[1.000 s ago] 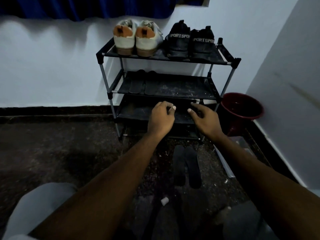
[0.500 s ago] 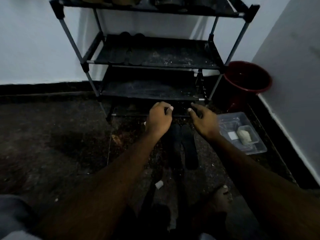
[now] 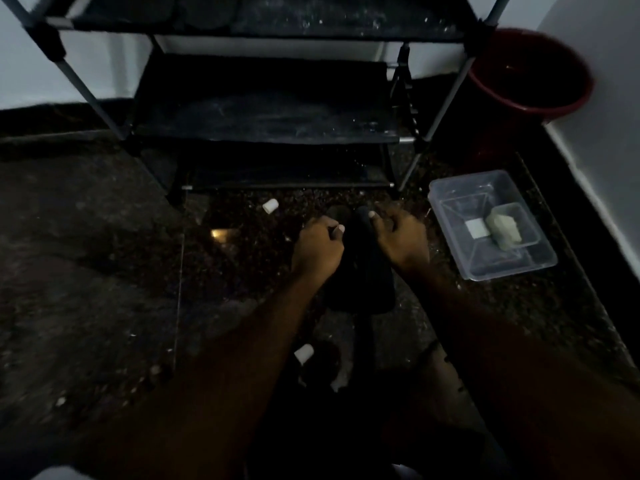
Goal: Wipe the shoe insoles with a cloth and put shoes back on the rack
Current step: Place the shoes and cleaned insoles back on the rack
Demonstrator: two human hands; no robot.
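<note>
Lying side by side on the speckled floor (image 3: 104, 271), just in front of the rack (image 3: 270, 98), are two insoles (image 3: 367, 282), flat and nearly black in this dim light, toes towards the rack. Two hands flank them. The left hand (image 3: 317, 249) is curled in a loose fist at their left edge. The right hand (image 3: 401, 242) is curled at their right, thumb on a toe end. Whether either actually grips, I cannot tell. Two small white caps lie about, one cap (image 3: 270, 205) by the rack and another cap (image 3: 304, 353) nearer. One clear tub (image 3: 450, 202) sits to the right, one red bucket (image 3: 530, 71) beyond it. Half a second ago both hands hung by the rack's bottom shelf; now they are down at the insoles.
</note>
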